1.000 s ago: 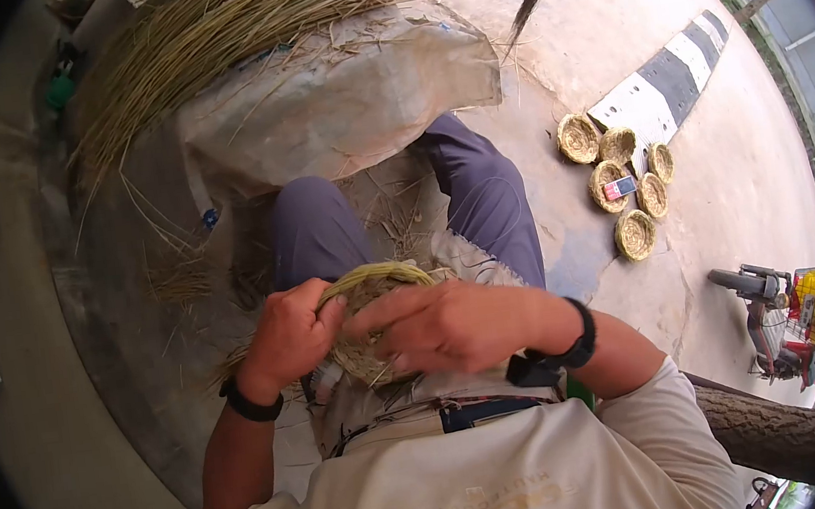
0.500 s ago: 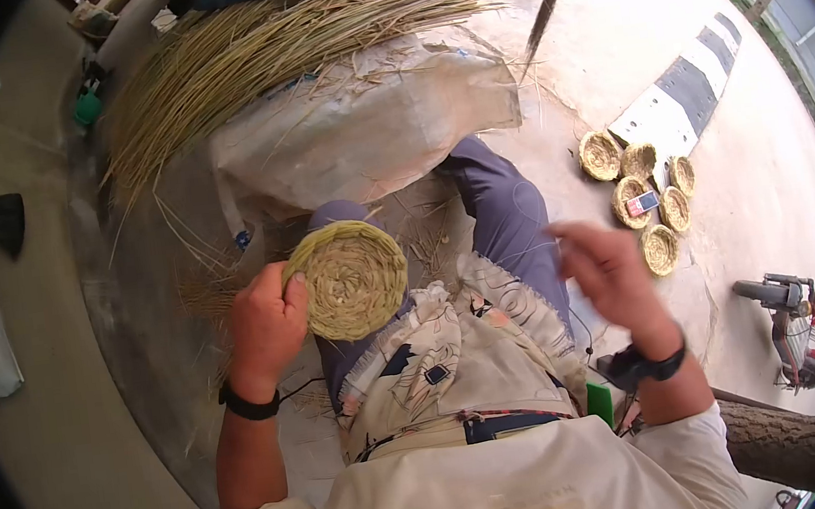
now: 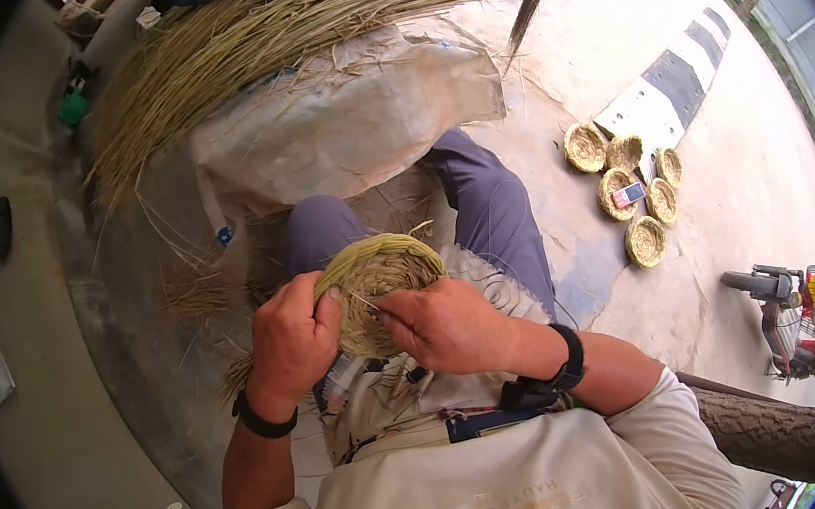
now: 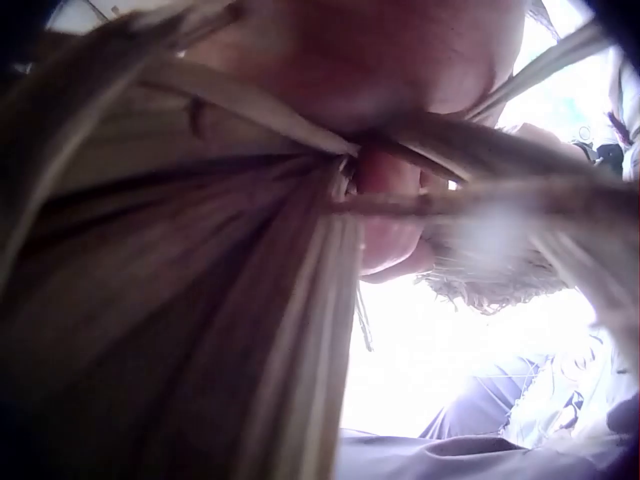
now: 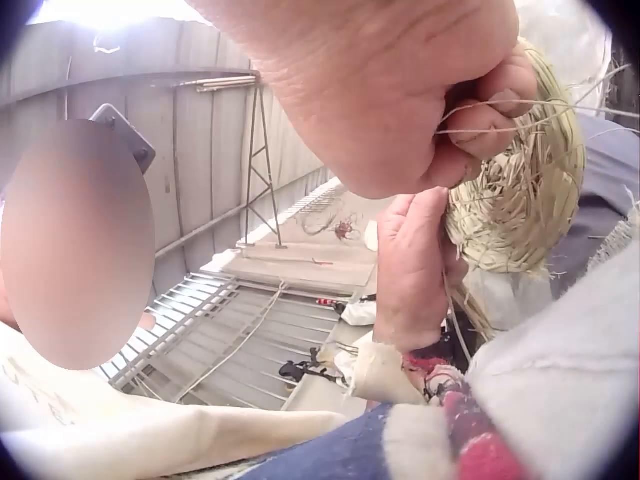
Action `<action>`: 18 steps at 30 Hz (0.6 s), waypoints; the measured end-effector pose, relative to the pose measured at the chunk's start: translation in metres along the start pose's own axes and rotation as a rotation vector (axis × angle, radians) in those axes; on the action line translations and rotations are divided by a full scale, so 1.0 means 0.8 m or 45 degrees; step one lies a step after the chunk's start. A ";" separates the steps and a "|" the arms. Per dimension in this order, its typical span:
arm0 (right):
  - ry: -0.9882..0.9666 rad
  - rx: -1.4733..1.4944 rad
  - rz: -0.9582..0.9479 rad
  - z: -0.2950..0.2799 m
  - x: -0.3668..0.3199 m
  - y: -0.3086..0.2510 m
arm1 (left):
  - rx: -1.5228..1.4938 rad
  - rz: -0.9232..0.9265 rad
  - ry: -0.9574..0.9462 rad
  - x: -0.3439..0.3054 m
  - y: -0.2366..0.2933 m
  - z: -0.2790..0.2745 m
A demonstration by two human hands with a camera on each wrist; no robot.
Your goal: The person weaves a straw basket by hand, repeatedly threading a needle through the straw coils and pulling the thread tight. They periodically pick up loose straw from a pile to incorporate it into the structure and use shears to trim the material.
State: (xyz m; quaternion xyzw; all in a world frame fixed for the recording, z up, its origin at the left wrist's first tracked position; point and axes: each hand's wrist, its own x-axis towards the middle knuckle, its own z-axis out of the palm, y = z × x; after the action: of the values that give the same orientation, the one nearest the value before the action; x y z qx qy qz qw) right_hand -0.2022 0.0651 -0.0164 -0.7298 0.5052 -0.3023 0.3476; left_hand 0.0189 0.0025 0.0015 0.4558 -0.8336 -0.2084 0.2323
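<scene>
My left hand grips the near-left rim of a shallow woven straw basket, its thumb over the edge. The basket sits above my lap, tilted with its inside toward me. My right hand is at the basket's right side, fingers curled, pinching a thin pale thread that runs across the basket's inside. In the right wrist view, loose thread ends trail from the curled fingers, beside the basket wall. Dry straw stalks fan out below my left hand in the left wrist view.
A long bundle of straw lies ahead on a pale plastic sheet. Several small straw baskets sit on the ground at right, one holding a small red-and-dark box. Beyond are a striped board and a motorbike.
My right hand swung out to the right, away from the basket, then came back to it. The basket was turned flatter toward the camera half a second ago and is now lower and tilted.
</scene>
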 end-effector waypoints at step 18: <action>-0.097 0.178 0.044 -0.011 0.011 0.015 | 0.293 0.130 0.051 0.007 -0.004 0.012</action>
State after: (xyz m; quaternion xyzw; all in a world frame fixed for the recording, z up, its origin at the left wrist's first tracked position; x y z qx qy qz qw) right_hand -0.2129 0.0520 -0.0204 -0.7060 0.4817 -0.3027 0.4219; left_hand 0.0129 -0.0027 -0.0069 0.4405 -0.8693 -0.0901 0.2055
